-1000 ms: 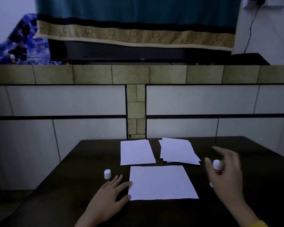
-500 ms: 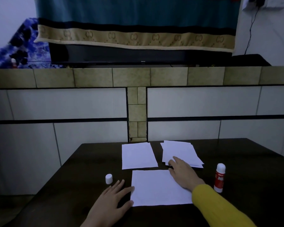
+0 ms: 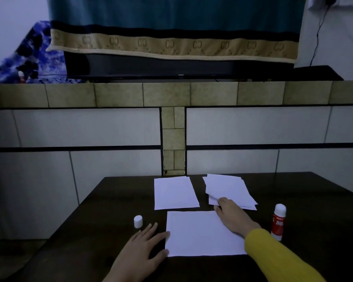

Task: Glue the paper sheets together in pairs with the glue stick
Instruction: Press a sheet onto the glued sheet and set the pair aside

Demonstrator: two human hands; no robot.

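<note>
A white sheet (image 3: 200, 234) lies in front of me on the dark table (image 3: 314, 200). My left hand (image 3: 143, 247) rests flat with spread fingers at the sheet's left edge. Behind it lie a single sheet (image 3: 174, 192) and a loose stack of sheets (image 3: 228, 188). My right hand (image 3: 231, 214), in a yellow sleeve, reaches across the near sheet; its fingertips are at the stack's near left corner, lifting the top sheet's edge. The red and white glue stick (image 3: 278, 221) stands upright and uncapped to the right. Its white cap (image 3: 138, 221) stands left of the near sheet.
The table abuts a tiled wall (image 3: 110, 129) with a ledge. On the ledge are a black screen (image 3: 171, 66) under a teal and tan cloth, and a blue patterned fabric (image 3: 29, 55) at the left. The table's left edge runs diagonally near my left hand.
My right hand let go of the glue stick, which now stands on the table, and moved left and forward to the stack's corner. My left hand stayed in place.
</note>
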